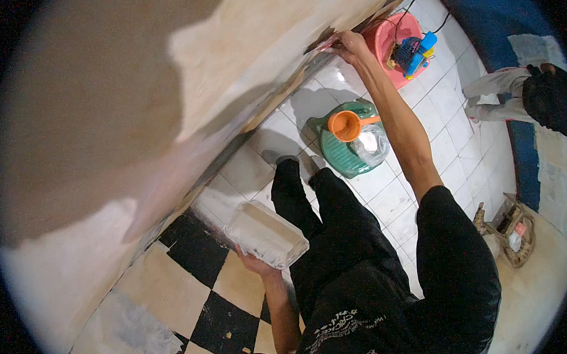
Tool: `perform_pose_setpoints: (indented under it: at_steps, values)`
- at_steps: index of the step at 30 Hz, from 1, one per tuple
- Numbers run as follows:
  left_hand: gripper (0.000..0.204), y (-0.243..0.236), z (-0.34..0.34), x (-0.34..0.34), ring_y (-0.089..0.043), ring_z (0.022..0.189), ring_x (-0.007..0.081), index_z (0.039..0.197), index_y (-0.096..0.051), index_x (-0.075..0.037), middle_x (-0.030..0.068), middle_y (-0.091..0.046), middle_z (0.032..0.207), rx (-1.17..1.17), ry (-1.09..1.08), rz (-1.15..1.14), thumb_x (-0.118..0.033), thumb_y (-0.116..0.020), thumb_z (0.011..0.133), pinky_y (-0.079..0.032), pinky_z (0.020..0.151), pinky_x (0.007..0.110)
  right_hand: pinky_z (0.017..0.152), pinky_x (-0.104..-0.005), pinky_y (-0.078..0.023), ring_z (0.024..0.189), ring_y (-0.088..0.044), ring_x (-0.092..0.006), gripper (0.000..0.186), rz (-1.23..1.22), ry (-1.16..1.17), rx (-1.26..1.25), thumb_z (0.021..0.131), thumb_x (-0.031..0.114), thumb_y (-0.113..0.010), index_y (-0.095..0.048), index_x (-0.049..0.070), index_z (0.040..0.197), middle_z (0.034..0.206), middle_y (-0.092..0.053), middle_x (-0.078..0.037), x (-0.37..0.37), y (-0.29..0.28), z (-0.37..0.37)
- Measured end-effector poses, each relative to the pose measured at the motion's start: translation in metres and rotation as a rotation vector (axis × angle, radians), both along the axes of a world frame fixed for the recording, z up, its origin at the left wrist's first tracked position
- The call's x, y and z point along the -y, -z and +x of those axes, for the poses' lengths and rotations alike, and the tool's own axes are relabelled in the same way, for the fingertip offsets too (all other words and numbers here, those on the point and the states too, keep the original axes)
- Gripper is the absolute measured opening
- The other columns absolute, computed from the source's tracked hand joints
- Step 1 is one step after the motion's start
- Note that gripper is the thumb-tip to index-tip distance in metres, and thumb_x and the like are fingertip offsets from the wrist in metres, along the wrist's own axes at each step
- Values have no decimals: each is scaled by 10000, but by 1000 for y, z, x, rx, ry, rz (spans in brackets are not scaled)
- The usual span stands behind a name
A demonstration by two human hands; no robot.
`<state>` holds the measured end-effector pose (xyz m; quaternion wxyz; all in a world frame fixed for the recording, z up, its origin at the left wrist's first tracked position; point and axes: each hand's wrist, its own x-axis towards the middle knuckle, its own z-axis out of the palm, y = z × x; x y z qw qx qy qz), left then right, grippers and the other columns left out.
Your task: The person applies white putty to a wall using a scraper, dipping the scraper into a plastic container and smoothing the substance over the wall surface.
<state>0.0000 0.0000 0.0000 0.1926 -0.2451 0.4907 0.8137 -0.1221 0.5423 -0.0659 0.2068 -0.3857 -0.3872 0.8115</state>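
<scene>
Left: rectangular tub (256, 244), pale and smeared, held out in front of the left thigh, above the edge of the checkered floor; left hand (257, 263) curled round its near lower side, hold fairly closed, thumb side against the wall; looks like thin plastic, so likely light in itself, slightly flexing, heavier if loaded; smeared faces may be slick; best taken under the base or across both long sides, not by one corner.

Right: right hand (352, 44) reaches to the foot of the wall (245, 63), beside a dark patch (318, 39); fingers bunched toward a thin pinkish shape; how tightly they close, or whether they grip it, cannot tell.

Hard to make out, left to right: left fingers mostly behind or under the tub; its contents unclear, whitish coating or filling; right fingertips small and merged with the patch; clear bag (370, 145) beside the orange dipper (345, 126) on the green plastic piece (340, 158), contents glared out; objects in the pink basin (382, 36) jumbled; bystander at far right cut off by the lens rim.
</scene>
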Motion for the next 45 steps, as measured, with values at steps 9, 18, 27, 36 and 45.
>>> perform_pose_setpoints:
  at_steps: [9,18,27,36,45]
  values:
    - [613,-11,1,-14,-434,1224,347,1356,-386,-95,151,-402,1374,118,-112,-84,-506,-375,902,-387,1006,501,671,-477,-558,724,-630,-270,165,31,-137,116,900,42,-433,-582,36,970,828,-616,-96,26,-1,45]
    - [609,-23,-2,-9,-420,1238,329,1360,-372,-39,154,-409,1374,31,-90,26,-463,-379,923,-328,1048,441,620,-442,-557,696,-580,-268,112,-1,70,80,819,-10,-461,-568,-43,831,777,-566,-140,40,-15,-6]
    - [596,-13,2,1,-431,1227,347,1357,-379,-53,156,-415,1368,96,-136,-30,-461,-366,923,-357,1031,463,553,-405,-499,635,-572,-189,65,187,27,91,781,20,-504,-566,6,773,729,-561,-76,65,-7,49]
    - [496,-28,0,8,-528,1123,360,1335,-397,-34,213,-454,1316,-76,-74,-175,-341,-388,945,-491,908,508,575,-352,-447,641,-566,-208,136,530,455,245,792,57,-554,-612,-44,864,683,-595,-97,141,142,-39]
    - [504,-39,-2,14,-581,1052,350,1288,-406,37,231,-489,1274,-233,24,-258,-319,-450,934,-547,828,465,567,-306,-421,633,-494,-141,188,426,329,300,850,46,-479,-595,-33,974,674,-558,-99,287,17,-34]
